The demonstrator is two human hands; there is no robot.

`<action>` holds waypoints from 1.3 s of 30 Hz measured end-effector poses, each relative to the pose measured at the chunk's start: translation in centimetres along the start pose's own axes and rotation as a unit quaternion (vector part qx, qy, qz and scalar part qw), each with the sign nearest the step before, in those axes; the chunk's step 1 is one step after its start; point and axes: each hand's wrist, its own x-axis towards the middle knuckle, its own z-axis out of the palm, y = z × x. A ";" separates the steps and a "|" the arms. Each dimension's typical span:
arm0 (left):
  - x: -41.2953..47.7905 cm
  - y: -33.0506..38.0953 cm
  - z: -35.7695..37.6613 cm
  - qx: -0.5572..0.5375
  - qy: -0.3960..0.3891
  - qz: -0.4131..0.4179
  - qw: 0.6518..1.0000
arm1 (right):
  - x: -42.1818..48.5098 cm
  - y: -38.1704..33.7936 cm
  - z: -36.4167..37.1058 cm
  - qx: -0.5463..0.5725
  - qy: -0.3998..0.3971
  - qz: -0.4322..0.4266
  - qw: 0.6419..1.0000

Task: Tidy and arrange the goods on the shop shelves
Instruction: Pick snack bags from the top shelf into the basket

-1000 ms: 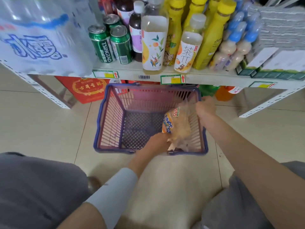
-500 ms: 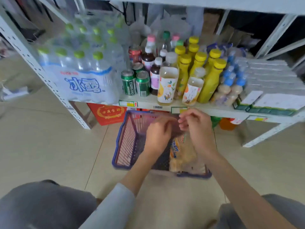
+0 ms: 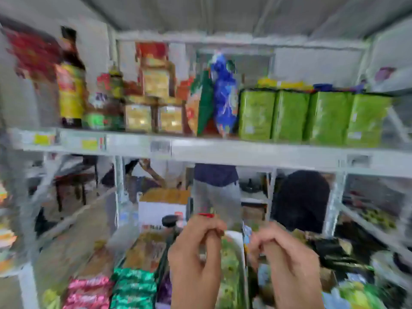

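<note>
Head view, heavily blurred.
- left hand (image 3: 196, 253): 6 o'clock, fingers curled tight. I cannot tell whether it pinches anything.
- right hand (image 3: 287, 259): 5 o'clock, just beside it, fingers likewise curled. I cannot read its hold.
- white metal shop shelf (image 3: 245, 150): across the centre.
- four green rectangular packets (image 3: 312, 117): 2 o'clock, upright on that shelf, side by side.
- blue crinkled bag (image 3: 225, 94): 12 o'clock, upright beside them.
- dark bottle with yellow label (image 3: 70, 90): 10 o'clock, same shelf.
</note>
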 end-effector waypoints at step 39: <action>61.8 21.2 -13.4 0.199 -0.066 -0.028 0.977 | 69.6 -41.0 17.3 -0.294 0.156 -0.070 0.941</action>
